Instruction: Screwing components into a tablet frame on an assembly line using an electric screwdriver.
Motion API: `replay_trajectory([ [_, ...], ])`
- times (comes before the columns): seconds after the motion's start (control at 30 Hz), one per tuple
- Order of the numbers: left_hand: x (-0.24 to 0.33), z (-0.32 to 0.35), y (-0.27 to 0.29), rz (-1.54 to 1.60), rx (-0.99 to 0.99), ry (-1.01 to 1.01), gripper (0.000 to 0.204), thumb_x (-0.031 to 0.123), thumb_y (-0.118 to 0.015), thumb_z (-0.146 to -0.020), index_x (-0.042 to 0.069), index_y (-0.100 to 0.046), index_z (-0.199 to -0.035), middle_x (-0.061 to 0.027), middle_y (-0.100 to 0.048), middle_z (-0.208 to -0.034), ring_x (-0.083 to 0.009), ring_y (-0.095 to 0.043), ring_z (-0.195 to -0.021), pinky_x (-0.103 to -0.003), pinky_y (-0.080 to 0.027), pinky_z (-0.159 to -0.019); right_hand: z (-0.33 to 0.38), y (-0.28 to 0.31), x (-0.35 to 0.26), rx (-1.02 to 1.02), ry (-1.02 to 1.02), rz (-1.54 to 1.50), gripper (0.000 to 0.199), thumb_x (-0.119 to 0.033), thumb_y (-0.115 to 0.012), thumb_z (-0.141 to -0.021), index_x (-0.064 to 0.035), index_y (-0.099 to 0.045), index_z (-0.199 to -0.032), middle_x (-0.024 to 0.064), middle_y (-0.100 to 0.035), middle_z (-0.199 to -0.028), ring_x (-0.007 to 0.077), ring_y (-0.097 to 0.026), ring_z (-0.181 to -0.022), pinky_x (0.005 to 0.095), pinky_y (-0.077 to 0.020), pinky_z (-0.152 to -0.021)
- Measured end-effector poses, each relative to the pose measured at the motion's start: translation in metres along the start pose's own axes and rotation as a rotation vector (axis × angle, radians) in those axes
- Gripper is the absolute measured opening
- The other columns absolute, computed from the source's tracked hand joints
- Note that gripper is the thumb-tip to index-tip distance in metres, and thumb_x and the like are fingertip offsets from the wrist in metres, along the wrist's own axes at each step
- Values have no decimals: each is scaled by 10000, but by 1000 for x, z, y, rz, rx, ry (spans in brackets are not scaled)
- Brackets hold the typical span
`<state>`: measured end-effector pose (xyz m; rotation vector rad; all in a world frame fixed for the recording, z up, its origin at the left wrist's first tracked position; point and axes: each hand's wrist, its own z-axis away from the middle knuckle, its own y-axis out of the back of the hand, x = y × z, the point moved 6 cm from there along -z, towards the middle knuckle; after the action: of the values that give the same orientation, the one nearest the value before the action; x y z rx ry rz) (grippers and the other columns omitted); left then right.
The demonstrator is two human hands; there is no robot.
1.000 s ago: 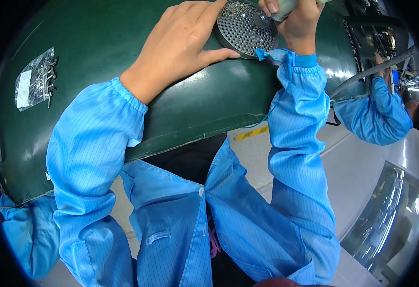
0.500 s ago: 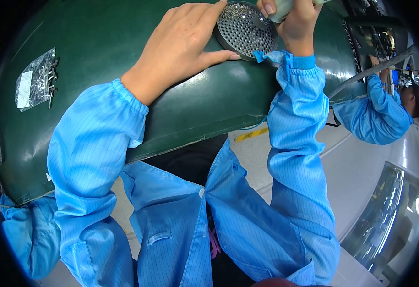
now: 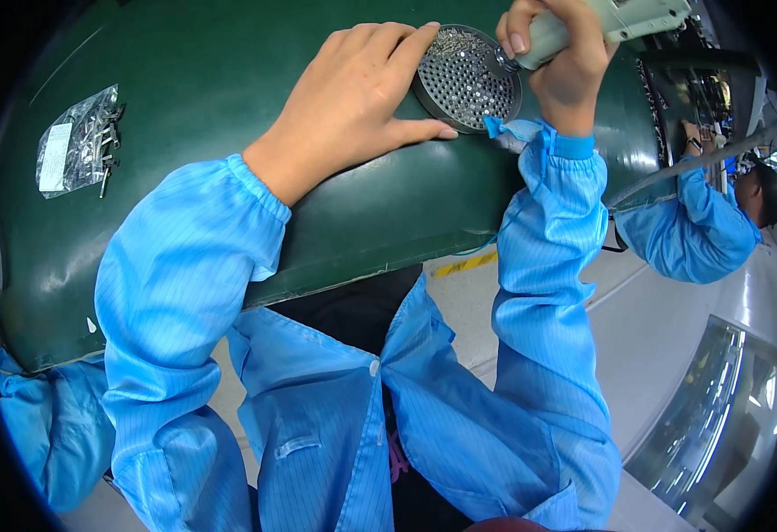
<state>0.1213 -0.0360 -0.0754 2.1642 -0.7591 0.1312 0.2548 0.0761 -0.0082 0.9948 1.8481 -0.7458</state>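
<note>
On the green work surface lies a round grey dish [image 3: 427, 89] with a perforated plate. Many small silver screws [image 3: 459, 44] are heaped at its far side and scattered over the holes. My left hand [image 3: 344, 97] holds the dish by its left edge, index finger at the far rim and thumb at the near rim. My right hand [image 3: 574, 66] is closed around a pale green electric screwdriver [image 3: 543, 40]. Its metal tip end points down-left, over the dish's right part; the bit itself is hard to make out.
A clear plastic bag [image 3: 78, 146] with a white label lies at the left, dark metal parts [image 3: 109, 142] at its edge. A co-worker in a blue sleeve [image 3: 694, 222] sits at the right beside a grey cable [image 3: 672, 168]. Another blue sleeve [image 3: 51, 426] shows at lower left.
The view has shifted slightly, so the dish and both hands appear lower and further right. The screwdriver has come more into view, and its tip end has lifted to the dish's right edge.
</note>
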Motion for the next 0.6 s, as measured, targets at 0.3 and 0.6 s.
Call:
replay_trajectory([
  [0.3,4,-5,9,57,24,6,859,475,-862,-745,-10,-566,-1389,-174,-593,-1275,-352,-587,-1135,-433,-476,-978,-5,-4,-15,6,40,42,307,-104,-616,-939,73,-583,-1188,200,-679,-989,183,-609,-519,314,-524,-478],
  [0.6,-1,-10,17,139,53,127,749,450,-842,-766,-5,-626,-1321,-144,-607,-1224,-321,-591,-1088,-422,-471,-931,-12,0,-13,-134,178,121,446,-35,-625,-907,110,-544,-1321,270,-661,-1204,279,-736,-808,431,-626,-747],
])
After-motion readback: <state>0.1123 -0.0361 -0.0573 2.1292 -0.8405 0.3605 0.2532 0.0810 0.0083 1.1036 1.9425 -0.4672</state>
